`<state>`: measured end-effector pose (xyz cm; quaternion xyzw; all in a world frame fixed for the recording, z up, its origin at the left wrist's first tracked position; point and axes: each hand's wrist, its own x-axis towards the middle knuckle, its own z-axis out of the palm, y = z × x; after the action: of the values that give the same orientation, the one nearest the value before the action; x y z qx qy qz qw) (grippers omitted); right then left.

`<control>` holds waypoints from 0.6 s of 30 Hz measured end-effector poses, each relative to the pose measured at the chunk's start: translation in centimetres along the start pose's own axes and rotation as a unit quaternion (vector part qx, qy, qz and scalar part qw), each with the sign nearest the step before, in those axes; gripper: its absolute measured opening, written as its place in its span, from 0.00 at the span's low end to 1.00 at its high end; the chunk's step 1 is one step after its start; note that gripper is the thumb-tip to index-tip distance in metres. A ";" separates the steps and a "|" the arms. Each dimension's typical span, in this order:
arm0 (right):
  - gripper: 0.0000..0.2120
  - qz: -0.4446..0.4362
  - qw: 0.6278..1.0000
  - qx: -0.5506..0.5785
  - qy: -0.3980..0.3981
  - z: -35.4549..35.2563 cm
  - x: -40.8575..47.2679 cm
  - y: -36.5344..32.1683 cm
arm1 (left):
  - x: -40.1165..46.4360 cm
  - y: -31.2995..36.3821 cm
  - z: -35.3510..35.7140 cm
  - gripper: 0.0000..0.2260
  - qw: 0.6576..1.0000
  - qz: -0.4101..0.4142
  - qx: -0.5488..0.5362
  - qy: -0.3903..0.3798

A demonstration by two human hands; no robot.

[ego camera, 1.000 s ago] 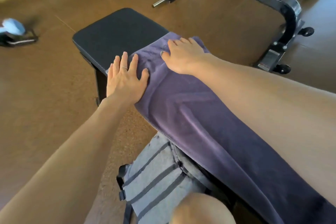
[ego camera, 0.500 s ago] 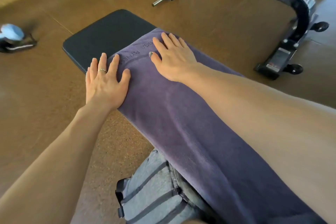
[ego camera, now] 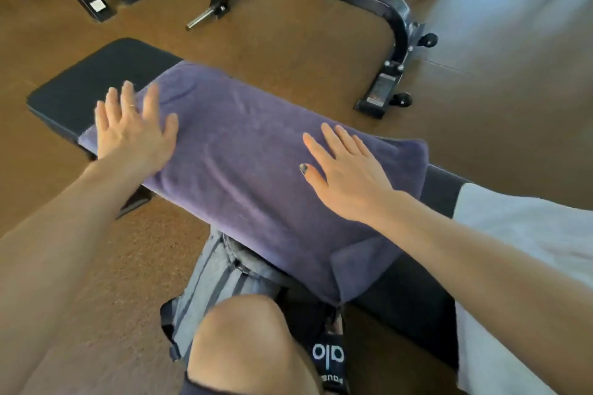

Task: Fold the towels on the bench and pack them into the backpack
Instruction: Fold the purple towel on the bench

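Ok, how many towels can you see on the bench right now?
2. A purple towel lies along the bench under both hands; a white towel sits at the bench's right end, partly cut off by the frame. Others may be out of view.

Towel (ego camera: 244, 151) is showing muted purple, plain, no pattern. Counter (ego camera: 93, 80) pad is reading black to dark charcoal. Backpack (ego camera: 208, 276) is showing light grey with darker grey vertical stripes, black straps. Black tag (ego camera: 328, 359) below it is carrying white lettering. Second cloth (ego camera: 519, 228) at right edge is looking white, maybe pale grey, overexposed so hard to call. Floor (ego camera: 288, 51) is reading brown, speckled cork-like texture. Gym frame (ego camera: 396, 32) behind is showing black with silver fittings. Right hand (ego camera: 349, 176) thumbnail is wearing dark grey polish. Left hand (ego camera: 131, 135) is wearing a thin pale ring.
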<state>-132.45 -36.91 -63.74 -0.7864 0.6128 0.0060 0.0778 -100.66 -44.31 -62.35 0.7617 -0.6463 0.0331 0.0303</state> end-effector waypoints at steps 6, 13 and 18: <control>0.25 0.061 0.998 -0.003 -0.005 -0.7 -5.8 4.2 | -12.8 14.9 -4.7 0.20 0.918 0.313 -0.132 -0.203; 0.25 0.119 0.988 0.093 0.025 -1.6 -9.6 7.1 | -21.1 20.0 -4.5 0.17 0.872 0.396 -0.076 -0.278; 0.28 0.266 0.932 0.244 0.030 -2.1 -8.9 9.5 | -23.1 19.8 -5.0 0.14 0.869 0.381 -0.115 -0.293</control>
<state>-144.02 -30.89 -61.87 -0.5517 0.7840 -0.1463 0.2443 -124.01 -24.40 -59.34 0.4223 -0.8647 -0.2571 -0.0883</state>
